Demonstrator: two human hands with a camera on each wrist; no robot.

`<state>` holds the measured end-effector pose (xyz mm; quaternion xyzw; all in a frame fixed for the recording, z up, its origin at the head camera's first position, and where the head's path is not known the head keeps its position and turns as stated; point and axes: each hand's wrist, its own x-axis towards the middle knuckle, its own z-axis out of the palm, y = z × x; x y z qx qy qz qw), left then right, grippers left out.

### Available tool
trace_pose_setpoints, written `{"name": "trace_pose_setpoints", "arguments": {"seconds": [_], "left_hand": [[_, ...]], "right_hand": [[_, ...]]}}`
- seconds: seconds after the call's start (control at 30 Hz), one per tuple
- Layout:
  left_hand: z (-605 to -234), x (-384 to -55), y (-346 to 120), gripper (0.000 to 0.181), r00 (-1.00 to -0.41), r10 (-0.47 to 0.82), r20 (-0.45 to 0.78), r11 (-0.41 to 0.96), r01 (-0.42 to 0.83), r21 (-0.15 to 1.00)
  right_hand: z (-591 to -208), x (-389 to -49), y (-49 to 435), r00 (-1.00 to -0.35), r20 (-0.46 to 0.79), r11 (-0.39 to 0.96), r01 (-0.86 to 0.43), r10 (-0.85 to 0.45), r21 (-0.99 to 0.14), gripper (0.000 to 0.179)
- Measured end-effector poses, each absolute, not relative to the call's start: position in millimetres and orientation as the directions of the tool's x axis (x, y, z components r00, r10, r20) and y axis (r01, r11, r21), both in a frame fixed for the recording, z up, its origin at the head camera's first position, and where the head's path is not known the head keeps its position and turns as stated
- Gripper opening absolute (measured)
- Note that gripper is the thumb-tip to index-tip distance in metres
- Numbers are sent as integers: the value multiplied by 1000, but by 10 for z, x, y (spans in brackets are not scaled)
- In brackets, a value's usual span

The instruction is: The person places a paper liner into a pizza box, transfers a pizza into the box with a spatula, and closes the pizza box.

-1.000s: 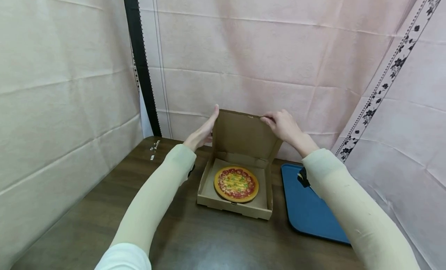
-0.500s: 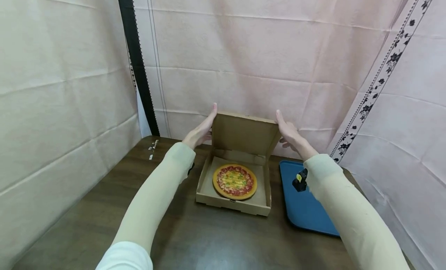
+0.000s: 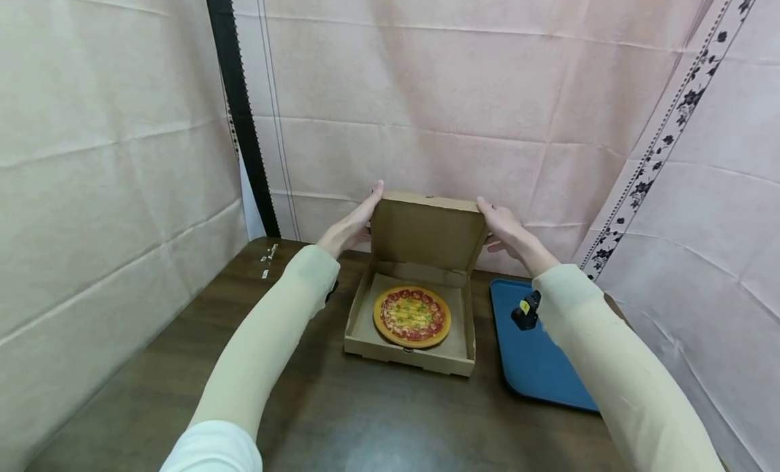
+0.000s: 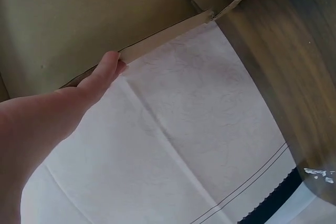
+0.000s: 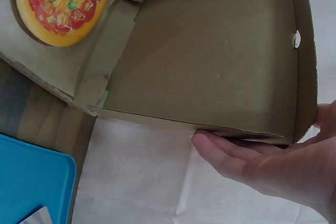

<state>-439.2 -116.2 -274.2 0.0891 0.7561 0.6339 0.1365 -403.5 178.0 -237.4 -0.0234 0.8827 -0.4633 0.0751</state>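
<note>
A cardboard pizza box [image 3: 408, 361] stands on the table with its lid [image 3: 429, 235] raised at the back. Inside lies a round pizza [image 3: 412, 316] with red and yellow topping. My left hand [image 3: 350, 229] holds the lid's left side, thumb up at the front corner; in the left wrist view, the fingers of the left hand [image 4: 58, 111] lie along the side wall. The lid's right corner is held by my right hand [image 3: 510, 236]. In the right wrist view, the right hand [image 5: 273, 169] has long fingers along the side flap and its thumb largely hidden.
To the right of the box lies a blue tray [image 3: 542, 363], partly covered by the right sleeve. A black wrist camera [image 3: 526, 311] shows over it. Small white scraps [image 3: 268, 255] lie at the table's back left. Pale cloth [image 3: 457, 86] hangs behind and at both sides.
My right hand has let go of the lid's top edge and moved to its right corner. The lid has tipped slightly forward, showing more front flap. My left hand stays at the left side.
</note>
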Motion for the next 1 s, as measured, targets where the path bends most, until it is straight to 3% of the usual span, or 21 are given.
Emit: {"name": "trace_pose_setpoints", "arguments": {"seconds": [0.4, 0.47, 0.57, 0.63, 0.8, 1.0], "left_hand": [[-2912, -4173, -1299, 86, -945, 319, -66, 210, 2, 978], [-2945, -4132, -1323, 80, -944, 327, -46, 221, 30, 975], [-3006, -4081, -1383, 60, -941, 337, -24, 254, 66, 965], [-3054, -4061, -1438, 53, -934, 358, -19, 290, 92, 953], [-3189, -4003, -1554, 69, -913, 406, -36, 383, 134, 914], [-3273, -3956, -1560, 74, -910, 415, 8, 444, 210, 871]], "right_hand": [[-2591, -3805, 1818, -978, -43, 590, -89, -206, -802, 72], [-2648, -3750, 1837, -976, -31, 595, -106, -215, -797, 71], [-2739, -3663, 1864, -972, 6, 593, -148, -235, -791, 48], [-2806, -3597, 1887, -965, 34, 607, -191, -261, -771, 44], [-3005, -3467, 1942, -946, 99, 687, -295, -310, -664, 61], [-3163, -3414, 1995, -932, 165, 728, -356, -323, -586, 55]]}}
